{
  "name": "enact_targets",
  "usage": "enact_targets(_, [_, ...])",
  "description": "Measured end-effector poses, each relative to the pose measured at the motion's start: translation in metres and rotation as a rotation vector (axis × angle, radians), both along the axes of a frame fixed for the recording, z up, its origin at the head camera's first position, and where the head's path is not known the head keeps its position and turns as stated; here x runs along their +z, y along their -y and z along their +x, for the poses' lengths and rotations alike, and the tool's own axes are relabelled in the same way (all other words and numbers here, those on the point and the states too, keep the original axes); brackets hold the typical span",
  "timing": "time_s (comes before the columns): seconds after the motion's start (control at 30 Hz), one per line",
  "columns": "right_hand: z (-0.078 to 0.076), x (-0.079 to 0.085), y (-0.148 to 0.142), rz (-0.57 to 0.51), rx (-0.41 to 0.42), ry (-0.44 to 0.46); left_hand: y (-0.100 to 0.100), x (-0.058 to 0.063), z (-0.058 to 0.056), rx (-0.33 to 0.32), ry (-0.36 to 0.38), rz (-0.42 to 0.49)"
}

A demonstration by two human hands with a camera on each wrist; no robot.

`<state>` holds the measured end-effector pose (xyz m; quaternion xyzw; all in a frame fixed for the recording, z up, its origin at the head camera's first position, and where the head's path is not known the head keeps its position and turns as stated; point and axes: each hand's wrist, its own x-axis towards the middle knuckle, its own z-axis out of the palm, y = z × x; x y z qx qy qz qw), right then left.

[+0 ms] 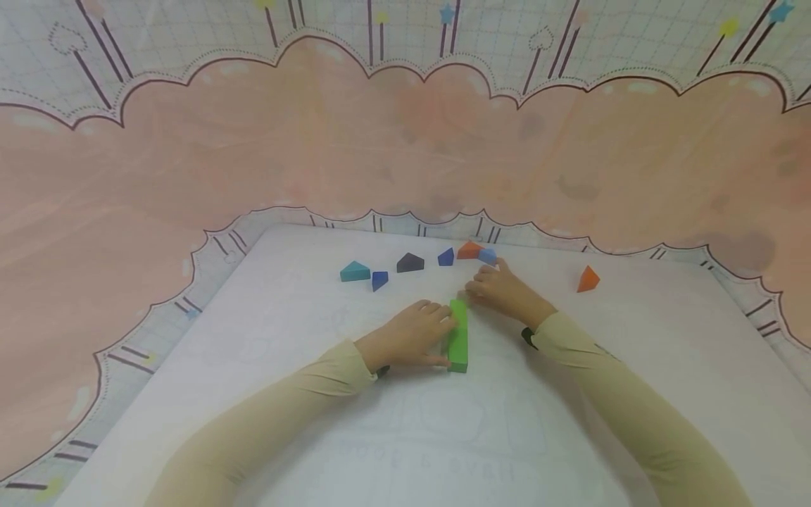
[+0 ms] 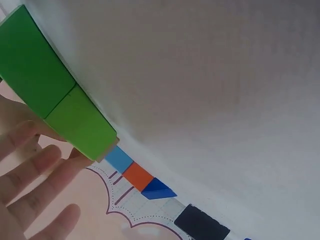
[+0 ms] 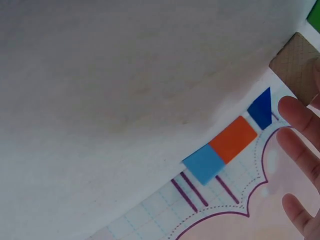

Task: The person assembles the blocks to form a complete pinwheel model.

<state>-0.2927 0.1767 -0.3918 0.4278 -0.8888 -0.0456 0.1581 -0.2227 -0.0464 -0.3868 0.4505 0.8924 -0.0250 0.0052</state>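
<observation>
Two green blocks, a darker one [image 2: 37, 62] and a lighter one [image 2: 82, 122], stand end to end in a row [image 1: 458, 338] on the white table. My left hand [image 1: 412, 334] lies along the row's left side, with fairly straight fingers [image 2: 42, 200] spread and the fingertips and thumb tip right at the green. At the row's far end, my right hand [image 1: 507, 292] pinches a plain wooden block [image 3: 296, 65] between thumb and finger. The other right-hand fingers [image 3: 300, 155] reach outward. Much of that block is hidden in the head view.
Along the back are a teal block [image 1: 355, 272], two dark blue blocks [image 1: 379, 280] [image 1: 446, 258], a black block [image 1: 410, 263], an orange block [image 1: 469, 250] and a light blue block [image 1: 487, 255]. Another orange block [image 1: 588, 279] lies far right. A patterned cloth [image 1: 405, 155] hangs behind.
</observation>
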Motion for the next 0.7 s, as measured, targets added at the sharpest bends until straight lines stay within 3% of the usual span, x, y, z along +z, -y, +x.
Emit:
enact_targets(0.27, [0.000, -0.001, 0.007, 0.019, -0.060, 0.082, -0.003, -0.003, -0.001, -0.041, 0.004, -0.040])
enact_targets(0.7, [0.008, 0.004, 0.016, 0.016, -0.047, 0.147, -0.004, -0.002, 0.000, -0.066, -0.039, -0.056])
